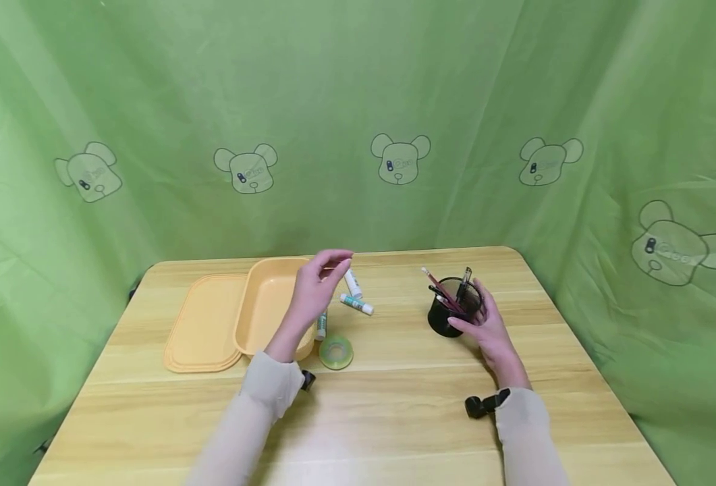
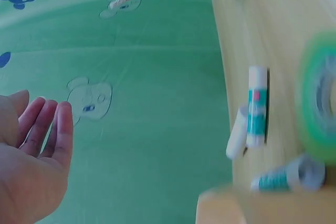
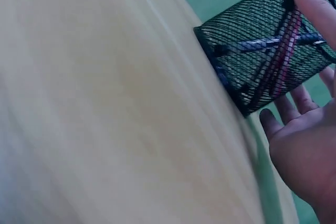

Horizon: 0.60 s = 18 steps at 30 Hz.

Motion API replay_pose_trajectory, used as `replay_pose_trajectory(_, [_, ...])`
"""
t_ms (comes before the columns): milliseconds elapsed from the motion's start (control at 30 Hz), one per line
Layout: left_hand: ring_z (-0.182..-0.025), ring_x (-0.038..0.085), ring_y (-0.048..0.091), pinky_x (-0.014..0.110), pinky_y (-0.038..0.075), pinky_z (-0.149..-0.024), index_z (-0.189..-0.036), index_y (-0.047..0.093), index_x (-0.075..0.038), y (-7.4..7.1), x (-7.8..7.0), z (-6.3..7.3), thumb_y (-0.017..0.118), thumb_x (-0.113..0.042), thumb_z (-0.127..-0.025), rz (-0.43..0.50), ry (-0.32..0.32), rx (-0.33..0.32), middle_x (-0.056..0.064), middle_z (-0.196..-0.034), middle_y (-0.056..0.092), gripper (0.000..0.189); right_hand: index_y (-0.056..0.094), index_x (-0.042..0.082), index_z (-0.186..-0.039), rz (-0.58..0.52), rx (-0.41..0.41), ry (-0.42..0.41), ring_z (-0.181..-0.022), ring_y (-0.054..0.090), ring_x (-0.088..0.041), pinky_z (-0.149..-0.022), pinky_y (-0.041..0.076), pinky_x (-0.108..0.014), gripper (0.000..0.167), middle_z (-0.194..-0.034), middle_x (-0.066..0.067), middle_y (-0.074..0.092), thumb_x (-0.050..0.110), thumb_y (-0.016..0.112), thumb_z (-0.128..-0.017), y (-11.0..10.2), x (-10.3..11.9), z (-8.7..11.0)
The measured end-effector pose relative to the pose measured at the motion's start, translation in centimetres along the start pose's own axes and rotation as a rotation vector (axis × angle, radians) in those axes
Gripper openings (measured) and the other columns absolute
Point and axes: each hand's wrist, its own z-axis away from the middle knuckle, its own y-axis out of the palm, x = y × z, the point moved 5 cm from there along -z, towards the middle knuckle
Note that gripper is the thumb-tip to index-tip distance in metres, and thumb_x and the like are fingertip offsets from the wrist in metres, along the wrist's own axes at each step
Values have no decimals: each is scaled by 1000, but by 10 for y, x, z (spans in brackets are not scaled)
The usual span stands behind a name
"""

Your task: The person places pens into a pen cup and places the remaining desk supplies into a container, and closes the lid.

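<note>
My right hand (image 1: 484,325) holds a black mesh pen holder (image 1: 441,320), thumb at its near side and fingers round the right. In the right wrist view the thumb lies by the rim of the pen holder (image 3: 236,30), whose base is at or just above the table. Inside it stand a red pencil (image 1: 433,279), a black pen (image 1: 464,283) and other slim items. Above the right edge of an open yellow plastic box (image 1: 245,317), my left hand (image 1: 315,287) is raised with bent, relaxed fingers. Nothing is in the left hand (image 2: 37,150).
Three glue sticks (image 1: 356,304) lie right of the box, one partly behind the left hand. A green tape roll (image 1: 336,353) lies by the box's near right corner. The yellow lid (image 1: 202,324) is on the wooden table (image 1: 394,418), left of the box. Green curtains (image 1: 345,81) surround the table.
</note>
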Motion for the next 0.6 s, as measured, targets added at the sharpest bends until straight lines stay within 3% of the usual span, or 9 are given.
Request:
replay_pose_trajectory(200, [-113, 28, 68, 48, 56, -102, -125, 71, -9, -38, 2, 11, 64, -26, -104, -61, -4, -32, 12, -123, 72, 28, 7, 25, -168, -94, -30, -121, -158, 20, -30, -132, 12, -33, 113, -169, -14, 24, -17, 72, -85, -9, 27, 7])
replay_pose_trajectory(300, [-114, 29, 67, 49, 55, -103, -126, 70, -7, -59, 5, 17, 63, -24, -105, -112, -2, -54, 13, -124, 72, 29, 11, 21, -167, -126, -73, -208, -157, 22, -30, -133, 12, -34, 107, -165, -8, 32, -18, 69, -86, -14, 47, 10])
replay_pose_trajectory(433, [-113, 28, 67, 43, 55, -102, -127, 70, -6, -89, 12, 29, 62, -22, -106, -167, -29, -88, 13, -126, 72, 28, 21, 17, -165, -167, -138, -344, -153, 29, -29, -132, 16, -31, 94, -159, -11, 39, -18, 65, -89, -14, 77, 16])
replay_pose_trajectory(600, [-112, 25, 67, 32, 53, -99, -129, 70, -8, -122, 24, 46, 60, -24, -106, -219, -86, -126, 13, -127, 72, 29, 27, 9, -163, -193, -120, -524, -149, 36, -27, -131, 19, -30, 86, -156, -20, 40, -19, 62, -88, 4, 114, 26])
